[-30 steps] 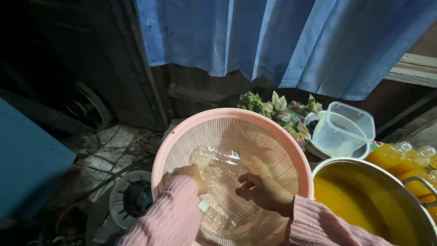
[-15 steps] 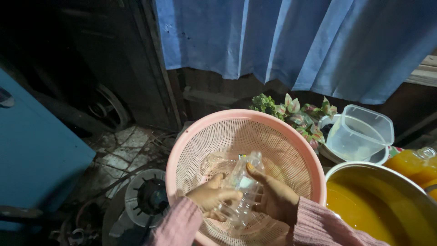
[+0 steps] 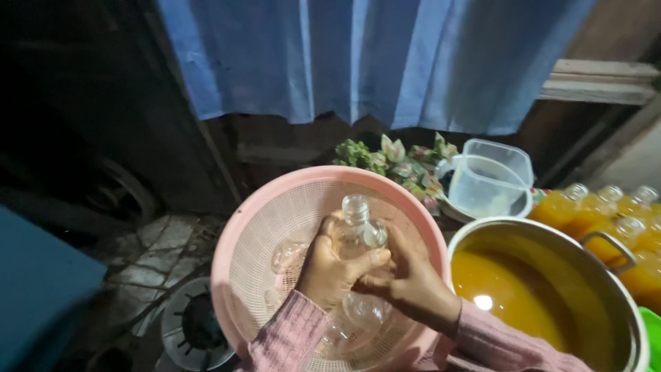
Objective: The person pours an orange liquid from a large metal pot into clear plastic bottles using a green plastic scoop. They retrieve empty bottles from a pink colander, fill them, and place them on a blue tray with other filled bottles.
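Left hand (image 3: 334, 269) and right hand (image 3: 413, 279): fingers closed around one clear empty bottle (image 3: 358, 227), held upright, uncapped, above the pink perforated basket (image 3: 241, 275). Steel pot (image 3: 620, 303) of orange liquid just right. Beyond: clear plastic jug (image 3: 489, 182), filled orange bottles (image 3: 592, 210), blue curtain (image 3: 365, 55).

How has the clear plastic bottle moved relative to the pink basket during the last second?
Yes: the clear plastic bottle has risen from the pink basket's bottom, now upright in both hands.

one pink basket (image 3: 248, 275), one steel pot (image 3: 620, 303), one clear jug (image 3: 485, 182)
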